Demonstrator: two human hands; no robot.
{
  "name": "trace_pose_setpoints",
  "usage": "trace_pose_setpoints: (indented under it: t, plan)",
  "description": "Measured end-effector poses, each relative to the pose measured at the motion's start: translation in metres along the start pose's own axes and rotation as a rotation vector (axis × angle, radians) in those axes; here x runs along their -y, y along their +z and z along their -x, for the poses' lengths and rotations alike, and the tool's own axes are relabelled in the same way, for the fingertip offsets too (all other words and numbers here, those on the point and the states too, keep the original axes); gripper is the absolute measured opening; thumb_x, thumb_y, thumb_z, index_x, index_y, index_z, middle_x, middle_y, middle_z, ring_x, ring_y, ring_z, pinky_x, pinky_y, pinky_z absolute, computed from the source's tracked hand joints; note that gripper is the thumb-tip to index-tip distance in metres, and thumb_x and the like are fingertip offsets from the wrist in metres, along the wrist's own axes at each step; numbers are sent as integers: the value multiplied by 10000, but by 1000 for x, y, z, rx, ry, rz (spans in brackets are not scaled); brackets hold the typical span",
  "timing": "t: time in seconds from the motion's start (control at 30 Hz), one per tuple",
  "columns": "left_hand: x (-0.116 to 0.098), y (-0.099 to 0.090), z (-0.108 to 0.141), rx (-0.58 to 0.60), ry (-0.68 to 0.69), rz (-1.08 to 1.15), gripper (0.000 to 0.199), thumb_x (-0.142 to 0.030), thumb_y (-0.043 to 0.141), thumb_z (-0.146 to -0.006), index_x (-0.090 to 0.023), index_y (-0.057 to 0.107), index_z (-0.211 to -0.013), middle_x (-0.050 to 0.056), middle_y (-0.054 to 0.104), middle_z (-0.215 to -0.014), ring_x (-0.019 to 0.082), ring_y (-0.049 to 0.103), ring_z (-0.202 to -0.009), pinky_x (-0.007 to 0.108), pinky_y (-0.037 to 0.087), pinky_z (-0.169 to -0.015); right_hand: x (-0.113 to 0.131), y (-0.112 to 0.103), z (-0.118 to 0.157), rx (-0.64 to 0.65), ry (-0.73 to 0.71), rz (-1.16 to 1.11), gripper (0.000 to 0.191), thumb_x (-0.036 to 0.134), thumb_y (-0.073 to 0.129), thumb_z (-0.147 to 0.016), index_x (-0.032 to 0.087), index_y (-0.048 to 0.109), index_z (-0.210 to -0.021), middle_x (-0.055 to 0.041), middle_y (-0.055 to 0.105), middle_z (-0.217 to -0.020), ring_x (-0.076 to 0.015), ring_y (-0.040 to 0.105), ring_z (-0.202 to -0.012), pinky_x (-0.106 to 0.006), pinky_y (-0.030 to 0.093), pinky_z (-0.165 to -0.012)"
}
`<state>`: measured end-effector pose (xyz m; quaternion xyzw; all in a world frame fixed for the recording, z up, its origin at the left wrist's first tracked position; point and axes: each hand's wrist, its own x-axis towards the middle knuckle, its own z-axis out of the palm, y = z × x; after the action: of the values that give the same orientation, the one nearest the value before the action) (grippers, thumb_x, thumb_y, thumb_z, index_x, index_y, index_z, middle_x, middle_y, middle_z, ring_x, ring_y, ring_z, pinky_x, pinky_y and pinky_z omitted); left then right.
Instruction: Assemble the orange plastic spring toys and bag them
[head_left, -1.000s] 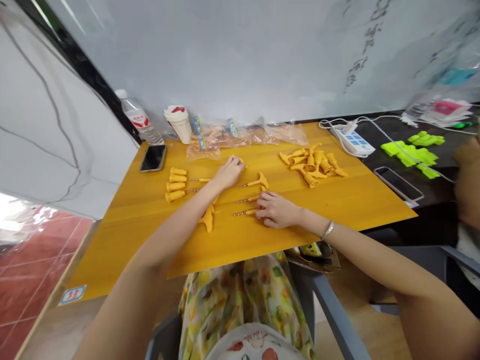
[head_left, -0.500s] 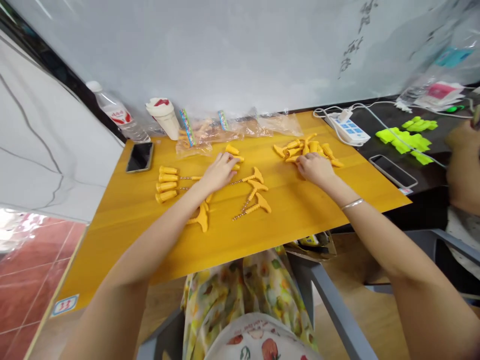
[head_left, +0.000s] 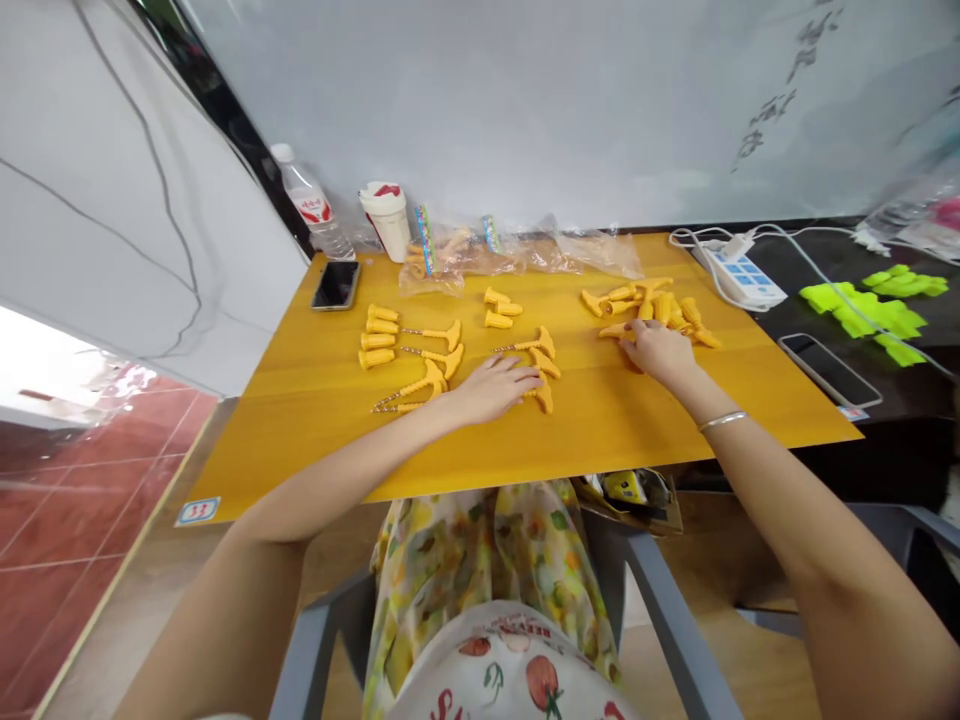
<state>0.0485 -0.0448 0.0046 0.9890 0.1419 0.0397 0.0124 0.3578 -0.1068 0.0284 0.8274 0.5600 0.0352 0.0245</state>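
Left hand (head_left: 496, 388): palm down, fingers long and slightly parted, over the middle column of three yellow T-handled corkscrews (head_left: 547, 343); fingertips at the handles of the lower two, can't tell if any is pinched. Right hand (head_left: 658, 352): bracelet (head_left: 723, 421) on wrist, fingers bent down at the near-left edge of the mixed yellow pile (head_left: 663, 308), fingertips by a yellow handle (head_left: 613, 331); grip hidden, can't tell if pinching. Pile = T-handles plus hollow sleeves, overlapping. Above left hand, three loose yellow flared sleeves (head_left: 498, 320), close together. Left of left hand, second group of corkscrews (head_left: 444, 357), metal spirals pointing left, lower ones crossing; four flared sleeves (head_left: 377, 341) stacked in a column just left of these. All on yellow wood-look tabletop (head_left: 300, 430). Back edge, left to right: phone (head_left: 335, 286), water bottle (head_left: 315, 208), white cup (head_left: 387, 222), clear plastic bags (head_left: 525, 256) lying along the whiteboard (head_left: 510, 110). Right, on dark table: power strip (head_left: 744, 277), second phone (head_left: 829, 369), neon yellow-green pieces (head_left: 855, 312). Number label (head_left: 198, 512) at near-left corner of tabletop
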Motion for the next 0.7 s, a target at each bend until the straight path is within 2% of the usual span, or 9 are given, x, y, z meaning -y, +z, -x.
trace_pose_setpoints:
  t: [0.07,0.2,0.33,0.4,0.5,0.6,0.7]
  plan:
    - [5,1,-1,-3,-6,15,426,-199,509,-960,-247,541,-1382,70,541,-1467,269,441,-1363,472,332,-1136,1,3,4,6,-20,33,460,419,482,-954,133,586,-1299,-233,633,-1249,-380,667,-1032,-472,519,-813]
    - [6,4,-8,-9,-33,47,432,-165,426,-985,-234,536,-1396,57,553,-1463,262,428,-1395,482,310,-1162,4,5,8,36,-14,47,445,347,444,-964,160,542,-1356,-216,660,-1218,-370,673,-1035,-494,519,-822]
    - [10,6,-13,-41,-70,61,420,-182,427,-991,-201,525,-1399,101,518,-1491,278,420,-1409,531,285,-1174,2,-1,8,-74,11,-100,542,336,437,-952,138,439,-1458,-223,663,-1213,-374,668,-1012,-525,511,-842]
    - [10,3,-13,-74,-103,85,415,-189,438,-988,-186,519,-1395,119,503,-1499,293,408,-1419,550,273,-1182,4,-5,13,-158,25,-310,640,368,489,-927,116,360,-1501,-206,685,-1142,-334,673,-939,-512,513,-849]
    - [-9,-7,-5,-199,-125,207,445,-217,427,-997,-172,442,-1440,149,482,-1502,287,393,-1435,531,297,-1191,19,-6,38,-237,23,-864,789,476,584,-874,137,280,-1518,-115,695,-981,-229,645,-742,-431,548,-766]
    - [-46,-15,8,-327,-97,378,544,-349,411,-1019,-185,270,-1518,180,403,-1538,266,379,-1446,484,376,-1173,54,-2,85,-168,-5,-1434,800,539,690,-798,249,322,-1446,-15,666,-893,-160,605,-640,-351,558,-684]
    - [-77,-14,23,-322,-100,379,563,-366,373,-1031,-170,203,-1530,197,490,-1412,267,512,-1315,448,492,-1071,86,2,131,-47,6,-1691,674,509,733,-791,324,382,-1336,18,649,-914,-136,610,-635,-325,556,-675]
